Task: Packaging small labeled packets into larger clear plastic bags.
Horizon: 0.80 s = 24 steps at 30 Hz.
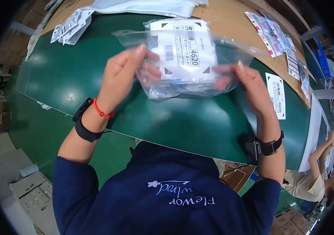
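A transparent plastic bag [190, 92] stands over the green tabletop in front of me, packed with a stack of goods whose details are hard to make out. Inside, facing me, is a white printed label [204, 53] with black corner marks and a barcode. My left hand [129, 68] grips the bag's left side, thumb up and fingers behind the film. On the opposite side my right hand [249, 80] pinches the bag's loose film between thumb and fingers. The fingertips of both hands are smeared by motion.
A similar white label [276, 96] lies flat on the green table [167, 121] to the right. Carded packages rest on brown cardboard [237, 25] at the far right, with another pile of packages [73, 27] at far left. Another person [312, 180] sits at the right edge.
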Available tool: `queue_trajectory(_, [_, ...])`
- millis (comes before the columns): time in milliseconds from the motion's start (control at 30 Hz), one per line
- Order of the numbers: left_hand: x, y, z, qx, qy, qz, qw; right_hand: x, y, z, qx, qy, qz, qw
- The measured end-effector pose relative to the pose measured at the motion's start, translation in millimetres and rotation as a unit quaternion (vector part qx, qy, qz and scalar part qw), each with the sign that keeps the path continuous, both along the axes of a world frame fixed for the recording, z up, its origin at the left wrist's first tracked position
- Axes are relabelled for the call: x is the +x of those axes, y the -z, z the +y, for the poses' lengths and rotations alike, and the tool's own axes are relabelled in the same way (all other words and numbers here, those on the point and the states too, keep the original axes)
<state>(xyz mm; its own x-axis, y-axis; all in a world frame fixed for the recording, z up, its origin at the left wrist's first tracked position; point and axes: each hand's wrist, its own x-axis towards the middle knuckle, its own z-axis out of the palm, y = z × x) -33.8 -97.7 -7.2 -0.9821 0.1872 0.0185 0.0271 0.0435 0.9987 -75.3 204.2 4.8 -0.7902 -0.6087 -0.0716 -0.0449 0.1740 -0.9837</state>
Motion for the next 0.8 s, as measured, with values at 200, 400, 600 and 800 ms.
queue_trajectory(200, [-25, -10, 6, 0.017, -0.082, 0.077, 0.993, -28, -6, -13, -0.068, 0.149, 0.109, 0.980])
queue_trajectory(400, [-60, 7, 1, 0.065, -0.151, 0.097, 0.982, -65, 11, -24, -0.122, 0.202, 0.103, 0.966])
queue_trajectory(600, [-88, 23, -6, 0.072, -0.133, 0.115, 0.982, -82, 20, -43, -0.133, 0.218, 0.046, 0.966])
queue_trajectory(800, [-98, 30, -9, 0.080, -0.154, 0.103, 0.980, -103, 24, -45, -0.128, 0.206, -0.006, 0.970])
